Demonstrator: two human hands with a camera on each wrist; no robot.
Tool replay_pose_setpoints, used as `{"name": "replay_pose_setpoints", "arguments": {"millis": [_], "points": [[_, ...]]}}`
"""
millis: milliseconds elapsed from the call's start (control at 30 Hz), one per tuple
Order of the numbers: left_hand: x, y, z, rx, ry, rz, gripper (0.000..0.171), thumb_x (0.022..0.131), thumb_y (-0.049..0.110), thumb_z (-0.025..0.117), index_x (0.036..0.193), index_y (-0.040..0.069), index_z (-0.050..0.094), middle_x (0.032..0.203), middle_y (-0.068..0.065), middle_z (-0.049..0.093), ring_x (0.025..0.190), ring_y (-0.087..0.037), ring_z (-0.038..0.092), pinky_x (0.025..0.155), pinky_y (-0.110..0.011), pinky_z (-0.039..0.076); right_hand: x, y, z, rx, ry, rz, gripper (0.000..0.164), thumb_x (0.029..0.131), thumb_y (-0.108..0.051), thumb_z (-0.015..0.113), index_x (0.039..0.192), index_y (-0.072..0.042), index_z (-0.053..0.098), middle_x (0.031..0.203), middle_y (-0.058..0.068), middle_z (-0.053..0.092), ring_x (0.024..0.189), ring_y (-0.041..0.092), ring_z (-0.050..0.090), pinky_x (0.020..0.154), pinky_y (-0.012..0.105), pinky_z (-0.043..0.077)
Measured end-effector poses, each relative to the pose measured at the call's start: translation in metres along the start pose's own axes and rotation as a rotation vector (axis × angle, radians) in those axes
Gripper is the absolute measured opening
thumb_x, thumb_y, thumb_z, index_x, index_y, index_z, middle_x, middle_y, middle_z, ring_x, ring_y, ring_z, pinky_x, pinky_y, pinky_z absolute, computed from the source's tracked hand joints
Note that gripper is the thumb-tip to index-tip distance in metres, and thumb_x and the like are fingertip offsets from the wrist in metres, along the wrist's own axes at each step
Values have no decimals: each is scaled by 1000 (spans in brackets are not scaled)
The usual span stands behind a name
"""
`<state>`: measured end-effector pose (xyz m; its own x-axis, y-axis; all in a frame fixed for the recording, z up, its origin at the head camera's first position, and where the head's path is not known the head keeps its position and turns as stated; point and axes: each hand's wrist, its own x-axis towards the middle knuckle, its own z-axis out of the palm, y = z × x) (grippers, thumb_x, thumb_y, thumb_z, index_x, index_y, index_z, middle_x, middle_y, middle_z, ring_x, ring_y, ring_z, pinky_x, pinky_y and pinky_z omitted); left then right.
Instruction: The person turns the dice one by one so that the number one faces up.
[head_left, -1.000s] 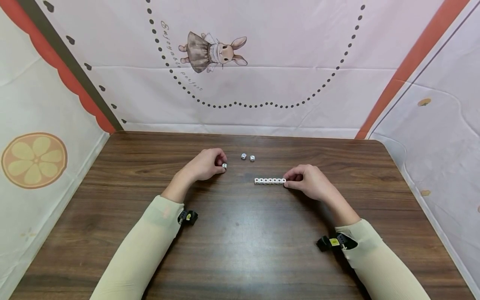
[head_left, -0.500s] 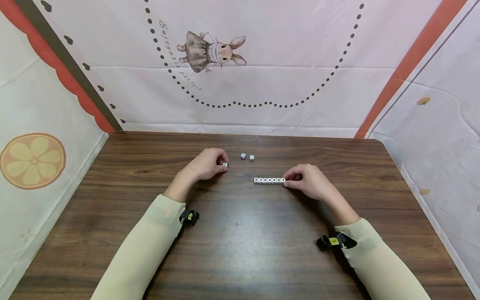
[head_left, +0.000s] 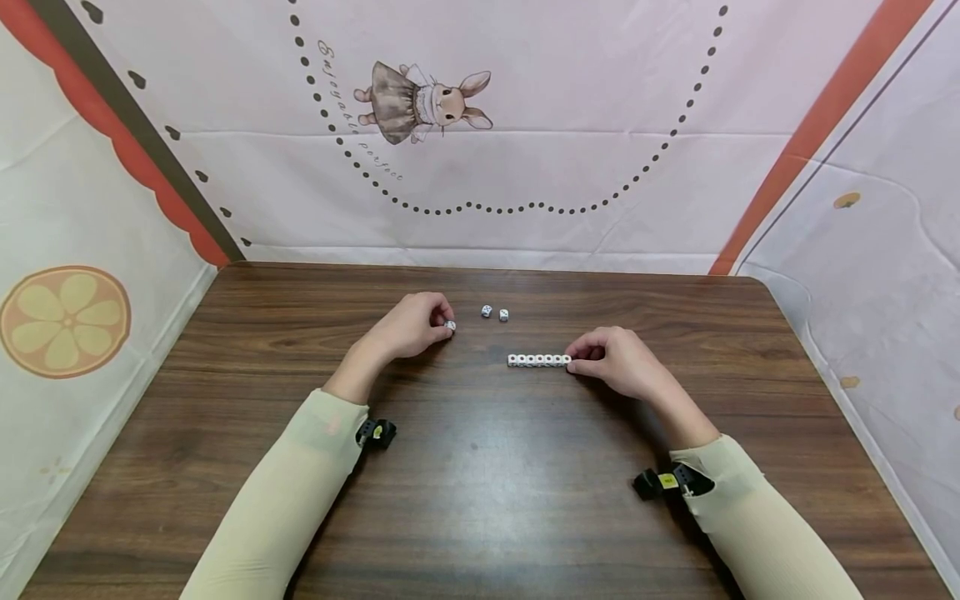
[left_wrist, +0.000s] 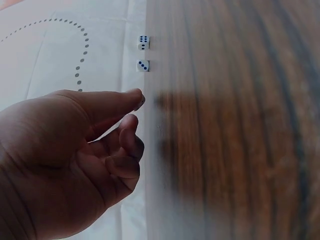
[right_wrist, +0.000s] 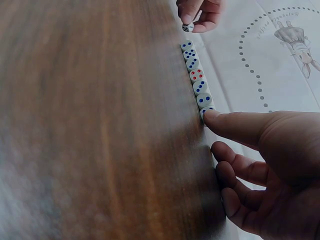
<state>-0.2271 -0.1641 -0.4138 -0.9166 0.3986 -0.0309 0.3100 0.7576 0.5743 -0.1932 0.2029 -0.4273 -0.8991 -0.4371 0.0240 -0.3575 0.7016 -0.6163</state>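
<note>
A small white die (head_left: 450, 326) sits between the thumb and fingers of my left hand (head_left: 408, 327), which pinches it at the left of the table's far half. In the left wrist view most of that die is hidden by the thumb. Several white dice stand edge to edge in a straight row (head_left: 534, 361); the right wrist view shows blue dots and one face with red dots (right_wrist: 196, 75). At the row's right end, my right hand (head_left: 618, 362) pinches the last die, its thumb partly covering the near face.
Two loose dice, one (head_left: 487, 312) beside the other (head_left: 503, 315), lie behind the row, right of my left hand. The brown wooden table (head_left: 480, 500) meets a printed cloth (head_left: 570, 100) at its far edge. Both wrists wear black camera straps.
The die in my left hand has turned and risen slightly in view, with the fingers shifting around it. My right hand and the row stay in place.
</note>
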Motion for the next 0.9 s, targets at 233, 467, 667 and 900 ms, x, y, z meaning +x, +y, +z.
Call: {"name": "replay_pose_setpoints", "arguments": {"millis": [233,467,667,900], "points": [[0,-2,-1,11,-5,-12,11,98,9,75,105,6,67,90,-4,66,80,-19,60,77,-37,48,1,0,0,0,-1,1,8,92,-18,85,100,-16,82,84,-6,70,78,16,62,73,36,50],[-2,-3,-2,16,-18,-25,11,98,9,75,105,6,67,90,-5,65,80,-20,59,77,-37,48,1,-1,0,-6,-6,1,9,92,-18,85,100,-16,82,84,-7,70,78,15,62,74,36,50],[-3,-5,-3,21,-26,-23,11,98,8,76,105,6,67,90,-4,65,81,-20,60,78,-38,48,1,0,0,-2,1,1,9,92,-18,85,100,-15,83,84,-7,70,78,15,62,73,35,49],[-2,-8,-3,13,-28,-12,11,99,3,71,109,5,70,93,-5,66,86,-21,60,82,-39,48,-1,-1,-1,-6,1,9,10,92,-18,85,100,-15,83,84,-8,70,78,14,62,73,35,49]]}}
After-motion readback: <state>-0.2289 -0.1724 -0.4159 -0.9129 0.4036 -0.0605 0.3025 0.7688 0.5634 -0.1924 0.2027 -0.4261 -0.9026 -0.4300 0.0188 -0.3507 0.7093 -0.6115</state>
